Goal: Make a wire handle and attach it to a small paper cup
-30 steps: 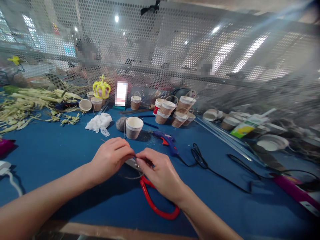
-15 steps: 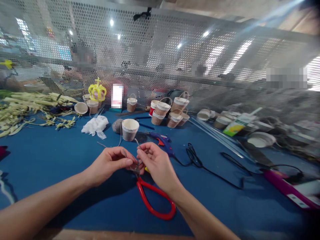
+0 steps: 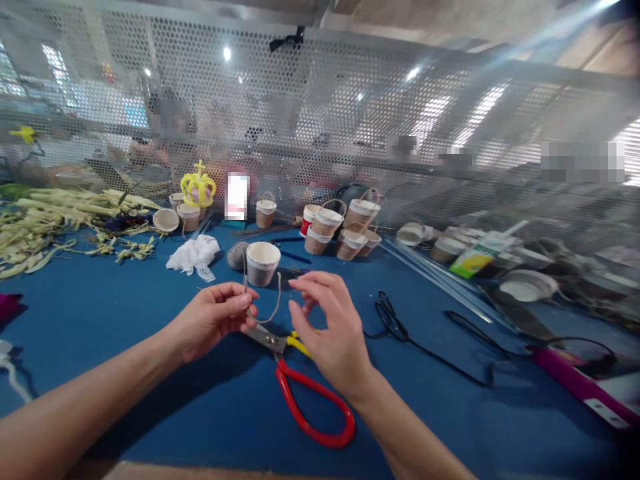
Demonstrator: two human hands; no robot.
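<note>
My left hand (image 3: 220, 313) pinches a thin grey-brown cord (image 3: 275, 307) between thumb and fingers. The cord's loose end curves up to the right, towards my other hand. Fingers apart and holding nothing, my right hand (image 3: 330, 327) hovers just right of that end. Below both hands lie scissors (image 3: 271, 341) with one red and one yellow handle; my right hand hides part of the yellow one. Just beyond my hands stands a small pot (image 3: 263, 265) with a whitish rim, and a ball of grey yarn (image 3: 237, 256) sits against its left side.
Several small handled pots (image 3: 327, 223) cluster at the back. White crumpled cloth (image 3: 194, 255) and pale dried stalks (image 3: 85, 207) lie left. Clear rods (image 3: 440, 280), a black cable (image 3: 425, 347), a green-yellow packet (image 3: 475, 257) and a magenta power strip (image 3: 575, 380) are right. A perforated metal screen (image 3: 320, 100) stands behind.
My right hand has let go of the cord and opened, moving to the right. The cord's end now hangs free from my left hand, and more of the scissors shows.
</note>
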